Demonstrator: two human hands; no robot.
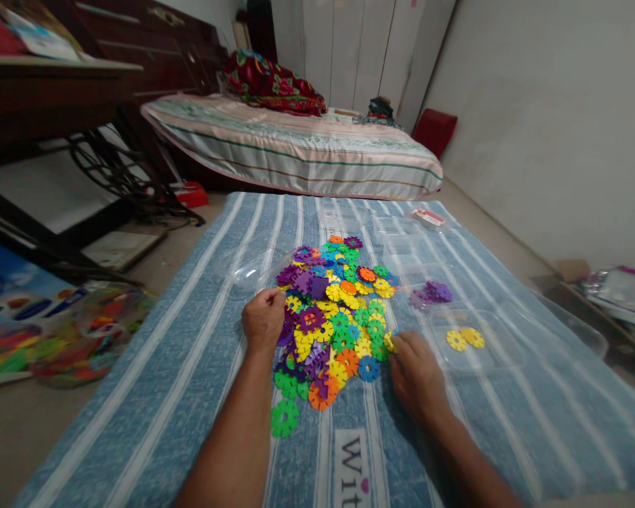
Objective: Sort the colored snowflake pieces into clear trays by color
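A heap of flat plastic snowflake discs [332, 310] in purple, yellow, green, orange and blue lies on a blue striped cloth [190, 367]. My left hand [263, 319] rests at the heap's left edge, its fingers curled into a loose fist; what they hold, if anything, is hidden. My right hand [413, 367] is at the heap's right edge, fingers pinched on a yellow disc [389, 341]. A clear tray [476, 346] to the right holds two yellow discs [464, 339]. Beside it, several purple discs [432, 293] sit in another clear compartment.
A lone green disc [284, 418] lies near my left forearm. A clear lid [248, 271] lies left of the heap. A bag of toys [68, 339] sits on the floor at left. A mattress [296, 144] is beyond the cloth, a dark table [47, 92] at left.
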